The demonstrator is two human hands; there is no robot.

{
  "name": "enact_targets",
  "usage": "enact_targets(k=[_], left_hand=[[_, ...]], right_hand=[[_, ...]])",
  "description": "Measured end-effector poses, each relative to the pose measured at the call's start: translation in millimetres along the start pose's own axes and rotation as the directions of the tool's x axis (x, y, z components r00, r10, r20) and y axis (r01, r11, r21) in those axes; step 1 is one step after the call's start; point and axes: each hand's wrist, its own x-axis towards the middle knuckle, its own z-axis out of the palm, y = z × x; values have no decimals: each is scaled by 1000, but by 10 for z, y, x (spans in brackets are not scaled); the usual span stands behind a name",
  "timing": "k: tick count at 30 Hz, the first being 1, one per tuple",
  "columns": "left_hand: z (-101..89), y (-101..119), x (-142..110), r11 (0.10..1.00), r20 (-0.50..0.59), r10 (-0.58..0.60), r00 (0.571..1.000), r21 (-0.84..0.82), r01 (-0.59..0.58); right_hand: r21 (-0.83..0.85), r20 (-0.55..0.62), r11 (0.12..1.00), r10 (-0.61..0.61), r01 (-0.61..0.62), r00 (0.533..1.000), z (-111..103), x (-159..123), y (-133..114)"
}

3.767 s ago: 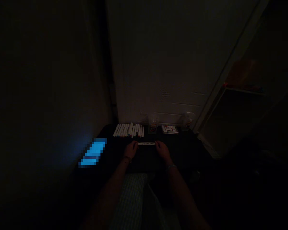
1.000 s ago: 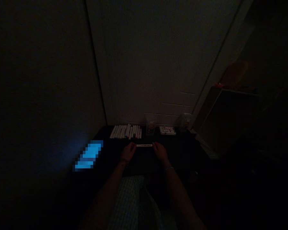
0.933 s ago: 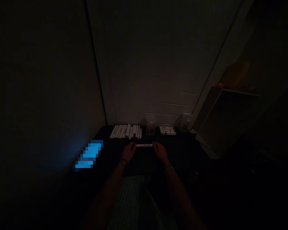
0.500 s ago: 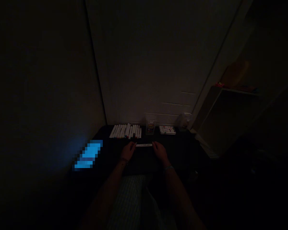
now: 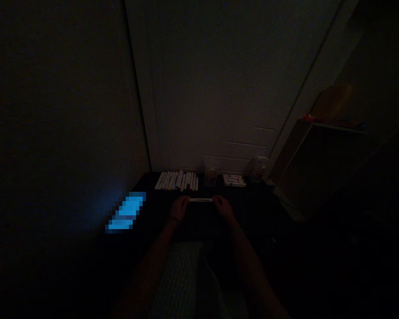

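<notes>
Across the dark, flat worktop (image 5: 252,212), a row of white-barrelled markers (image 5: 177,180) lies far left. The left hand (image 5: 178,209) and right hand (image 5: 224,207) pinch opposite ends of one slim white marker (image 5: 200,200) between them; I'd guess it's light, stiff, slightly slick, steadiest held there.

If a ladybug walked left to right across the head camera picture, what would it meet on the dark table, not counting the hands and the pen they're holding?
Blue glowing thing → row of white pens → clear case → flat white pack → second clear case.
</notes>
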Motion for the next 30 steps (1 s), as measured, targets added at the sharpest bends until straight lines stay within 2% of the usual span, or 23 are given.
enact_targets(k=[6,12,22,30], left_hand=[[-30,22,16,998,-44,-57,997,-16,57],[-35,14,18,996,-35,-83,996,-45,82],[-38,86,-5,991,9,-20,1000,-129,21],[-10,44,-10,993,14,-1,1000,-115,3]], right_hand=[[27,22,1000,9,-10,1000,20,22,29],[20,12,1000,-9,8,1000,26,29,52],[17,-20,1000,7,-7,1000,30,50,88],[14,-2,1000,10,-10,1000,9,25,54]])
